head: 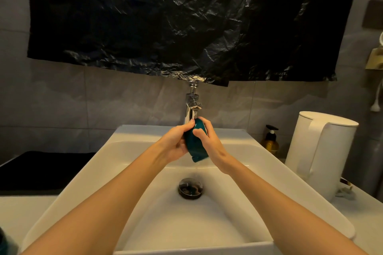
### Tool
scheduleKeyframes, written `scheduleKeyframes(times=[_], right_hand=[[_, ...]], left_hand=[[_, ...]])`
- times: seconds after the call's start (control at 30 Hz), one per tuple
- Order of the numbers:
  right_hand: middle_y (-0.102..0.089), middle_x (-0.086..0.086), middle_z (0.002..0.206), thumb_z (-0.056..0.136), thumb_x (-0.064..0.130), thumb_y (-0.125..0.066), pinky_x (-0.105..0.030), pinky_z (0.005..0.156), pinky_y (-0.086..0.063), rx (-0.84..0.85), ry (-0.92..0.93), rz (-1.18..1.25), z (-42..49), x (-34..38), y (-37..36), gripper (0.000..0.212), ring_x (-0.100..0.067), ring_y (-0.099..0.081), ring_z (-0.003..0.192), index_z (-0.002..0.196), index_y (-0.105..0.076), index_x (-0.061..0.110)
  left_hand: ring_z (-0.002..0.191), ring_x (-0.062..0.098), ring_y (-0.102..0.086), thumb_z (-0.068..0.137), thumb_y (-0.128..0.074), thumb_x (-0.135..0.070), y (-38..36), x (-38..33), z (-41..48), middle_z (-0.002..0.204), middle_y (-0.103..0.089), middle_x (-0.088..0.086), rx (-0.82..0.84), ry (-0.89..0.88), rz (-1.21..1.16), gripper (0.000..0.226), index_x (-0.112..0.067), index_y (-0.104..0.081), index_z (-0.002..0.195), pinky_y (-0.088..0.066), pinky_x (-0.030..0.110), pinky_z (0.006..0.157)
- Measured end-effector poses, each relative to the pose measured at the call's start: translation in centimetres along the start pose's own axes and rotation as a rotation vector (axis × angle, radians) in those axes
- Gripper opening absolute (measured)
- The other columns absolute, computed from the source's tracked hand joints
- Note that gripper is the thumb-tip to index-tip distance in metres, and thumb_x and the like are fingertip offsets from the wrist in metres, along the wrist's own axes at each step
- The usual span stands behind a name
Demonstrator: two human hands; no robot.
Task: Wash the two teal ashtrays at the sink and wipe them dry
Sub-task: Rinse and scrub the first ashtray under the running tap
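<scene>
A black mat point(41, 170) lies on the table point(20, 209), against the sink's point(83, 176) left rim. Under the tap point(191, 107) the left hand point(176, 143) grips the teal ashtray point(195, 147), held on edge; the right hand point(210, 141) curls round its other side. Water drips toward the drain point(191, 188), with open basin below. To the right stand a pump bottle point(270, 143), its label too small to read, and a white kettle point(323, 151) near the rim.
</scene>
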State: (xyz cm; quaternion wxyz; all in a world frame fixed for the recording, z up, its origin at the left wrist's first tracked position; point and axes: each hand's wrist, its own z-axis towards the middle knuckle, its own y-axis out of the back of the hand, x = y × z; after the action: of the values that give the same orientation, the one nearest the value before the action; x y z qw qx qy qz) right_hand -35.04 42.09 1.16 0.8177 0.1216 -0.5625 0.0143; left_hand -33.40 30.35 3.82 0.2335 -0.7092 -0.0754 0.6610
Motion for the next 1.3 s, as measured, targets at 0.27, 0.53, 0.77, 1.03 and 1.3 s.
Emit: scheduleKeyframes(times=[0.27, 0.53, 0.77, 1.03, 1.3], right_hand=[[-0.057, -0.008, 0.121, 0.095, 0.042, -0.043, -0.039, 0.074, -0.057, 0.033, -0.282, 0.313, 0.5, 0.2, 0.2, 0.031, -0.023, -0.06, 0.101, 0.126, -0.045, 0.044], [-0.052, -0.006, 0.126, 0.083, 0.043, -0.068, -0.054, 0.089, -0.051, 0.033, -0.388, 0.247, 1.2, 0.0, 0.8, 0.05, -0.03, -0.053, 0.114, 0.125, -0.042, 0.047], [-0.054, -0.007, 0.122, 0.088, 0.04, -0.061, -0.05, 0.091, -0.052, 0.01, -0.34, 0.225, 1.2, 0.1, 0.3, 0.041, -0.028, -0.056, 0.11, 0.126, -0.043, 0.042], [-0.059, -0.01, 0.116, 0.092, 0.051, -0.052, -0.041, 0.082, -0.056, -0.067, -0.393, 0.185, 1.2, 0.4, -0.5, 0.036, -0.025, -0.06, 0.103, 0.12, -0.05, 0.03], [-0.054, -0.005, 0.125, 0.087, 0.044, -0.062, -0.057, 0.087, -0.05, 0.1, -0.46, 0.281, 1.3, 0.0, 0.7, 0.045, -0.033, -0.054, 0.112, 0.126, -0.042, 0.047]], left_hand=[[0.098, 0.022, -0.06, 0.096, -0.049, -0.017, 0.9, -0.1, 0.0, 0.103, -0.063, 0.012, 0.141, -0.031, 0.127, 0.023, -0.007, -0.055, 0.116, -0.053, 0.033, 0.082], [0.105, 0.025, -0.062, 0.091, -0.058, -0.008, 1.2, 0.8, 0.2, 0.107, -0.066, 0.01, 0.16, -0.093, 0.446, 0.021, -0.01, -0.057, 0.111, -0.055, 0.032, 0.082], [0.108, 0.028, -0.062, 0.088, -0.062, -0.006, 1.4, 0.6, 0.3, 0.109, -0.067, 0.012, 0.164, -0.085, 0.433, 0.022, -0.008, -0.059, 0.11, -0.055, 0.035, 0.086], [0.099, 0.023, -0.064, 0.083, -0.068, -0.004, 1.3, 0.9, 0.8, 0.105, -0.066, 0.01, 0.096, -0.053, 0.485, 0.024, -0.01, -0.058, 0.104, -0.056, 0.029, 0.077], [0.104, 0.026, -0.064, 0.079, -0.07, 0.0, 2.4, 1.0, 0.7, 0.108, -0.067, 0.008, 0.147, -0.085, 0.613, 0.036, -0.013, -0.058, 0.111, -0.052, 0.039, 0.093]])
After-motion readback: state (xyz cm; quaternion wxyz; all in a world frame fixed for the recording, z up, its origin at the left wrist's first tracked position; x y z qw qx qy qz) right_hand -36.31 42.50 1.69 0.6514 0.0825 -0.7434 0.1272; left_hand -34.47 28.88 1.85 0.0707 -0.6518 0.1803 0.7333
